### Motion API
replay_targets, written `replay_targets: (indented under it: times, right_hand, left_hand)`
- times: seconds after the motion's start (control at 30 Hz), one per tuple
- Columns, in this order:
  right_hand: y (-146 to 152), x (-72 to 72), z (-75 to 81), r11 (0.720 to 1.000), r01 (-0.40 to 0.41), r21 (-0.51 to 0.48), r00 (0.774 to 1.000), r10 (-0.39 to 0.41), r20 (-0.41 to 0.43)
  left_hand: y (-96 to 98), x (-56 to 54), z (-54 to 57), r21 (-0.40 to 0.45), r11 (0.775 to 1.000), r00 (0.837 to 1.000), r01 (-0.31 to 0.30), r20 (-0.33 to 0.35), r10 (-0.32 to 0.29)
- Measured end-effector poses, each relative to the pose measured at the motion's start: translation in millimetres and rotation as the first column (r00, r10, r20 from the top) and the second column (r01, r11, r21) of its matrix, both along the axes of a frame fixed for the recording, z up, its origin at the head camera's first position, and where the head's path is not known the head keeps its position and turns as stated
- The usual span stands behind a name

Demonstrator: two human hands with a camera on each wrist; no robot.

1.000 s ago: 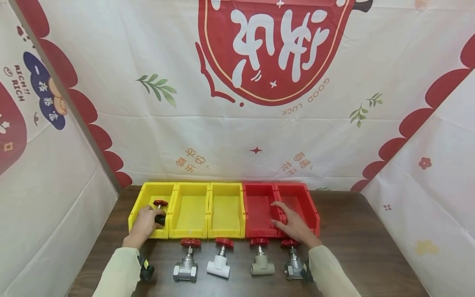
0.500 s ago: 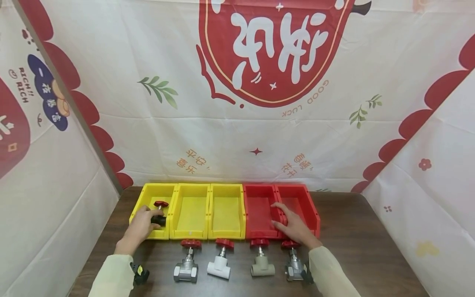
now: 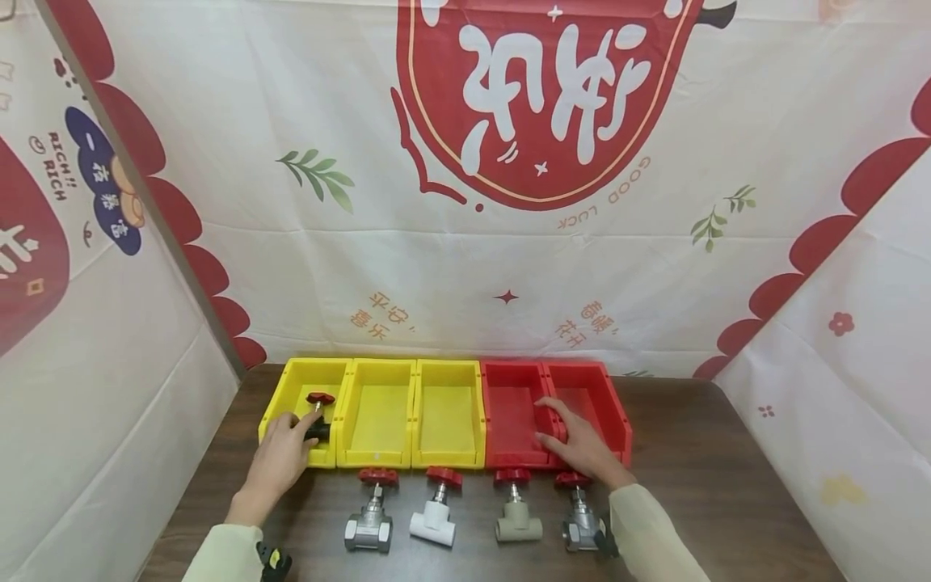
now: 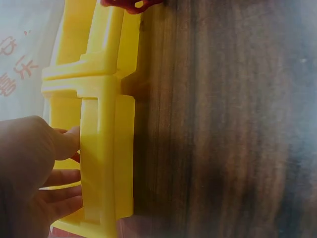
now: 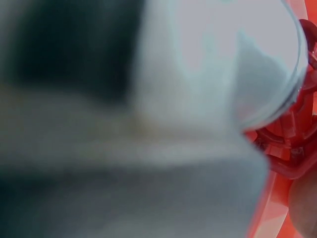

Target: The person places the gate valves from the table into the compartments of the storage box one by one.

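- Down in the leftmost yellow bin [image 3: 309, 377] sits the black valve [image 3: 318, 431], its red handwheel [image 3: 320, 398] towards the back, its dark body near the front wall.
- Right at it, the left hand [image 3: 279, 453]: thumb by the black body, other fingers dipped behind the bin's front wall. Gripping or merely touching? Cannot tell from here.
- Next along, 2 more yellow bins [image 3: 377, 408], side by side, then 2 red bins [image 3: 511, 396] closing a row of 5.
- Over there, the right hand [image 3: 582, 443] is at the wall between the red pair, thumb and fingers loosely curved and parted, no grasp; contact with the wall, cannot tell.
- In front, 4 valves lie on the wooden table [image 3: 713, 485], red wheels towards the bins: silver [image 3: 368, 529], white [image 3: 434, 524], grey-beige [image 3: 518, 521], and another silver [image 3: 580, 529], partly covered by the black device at the right wrist.
- Behind everything, a printed cloth [image 3: 465, 263].
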State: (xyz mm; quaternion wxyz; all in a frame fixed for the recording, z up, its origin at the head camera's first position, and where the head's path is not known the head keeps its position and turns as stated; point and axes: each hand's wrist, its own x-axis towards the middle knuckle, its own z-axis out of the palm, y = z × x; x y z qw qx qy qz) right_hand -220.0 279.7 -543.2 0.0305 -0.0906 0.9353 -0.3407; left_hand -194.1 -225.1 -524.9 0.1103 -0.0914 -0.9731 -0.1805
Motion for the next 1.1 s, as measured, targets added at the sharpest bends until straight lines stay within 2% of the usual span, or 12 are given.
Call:
replay_targets:
  times: [0.23, 0.43, 0.63, 0.77, 0.87, 1.0, 1.1]
  right_hand:
    - [0.8, -0.1, -1.1, 1.0, 0.0, 0.004, 1.0, 0.0, 0.002]
    - [-0.1, 0.2, -0.1, 1.0, -0.003, 0.004, 1.0, 0.003, 0.011]
    - [0.8, -0.2, 1.2, 1.0, -0.003, 0.005, 1.0, 0.003, 0.01]
    - [0.9, -1.2, 1.2, 1.0, -0.002, -0.001, 1.0, 0.002, 0.005]
    - [0.6, -2.0, 1.3, 1.0, 0.004, -0.002, 1.0, -0.004, 0.001]
    - [0.2, -1.7, 1.1, 1.0, -0.003, 0.001, 1.0, 0.003, -0.001]
    - [0.4, -1.2, 1.0, 1.0, -0.01, 0.003, 1.0, 0.01, 0.001]
  left_hand:
    - [1.6, 14.6, -3.5, 0.037, 0.999, 0.989, 0.032, -0.144, -0.026]
    - [6.2, 27.9, -2.8, 0.104, 0.992, 0.966, 0.072, -0.257, -0.044]
    - [21.4, 40.3, -2.2, 0.139, 0.983, 0.95, 0.118, -0.305, -0.071]
    - [31.4, 48.0, -4.5, 0.169, 0.974, 0.954, 0.148, -0.284, -0.095]
    - [38.0, 53.7, -7.1, 0.19, 0.971, 0.966, 0.145, -0.239, -0.097]
    - [45.0, 61.3, -9.8, 0.207, 0.973, 0.988, 0.104, -0.131, -0.078]
    - [48.2, 65.9, -11.4, 0.222, 0.972, 0.997, 0.071, -0.053, -0.061]
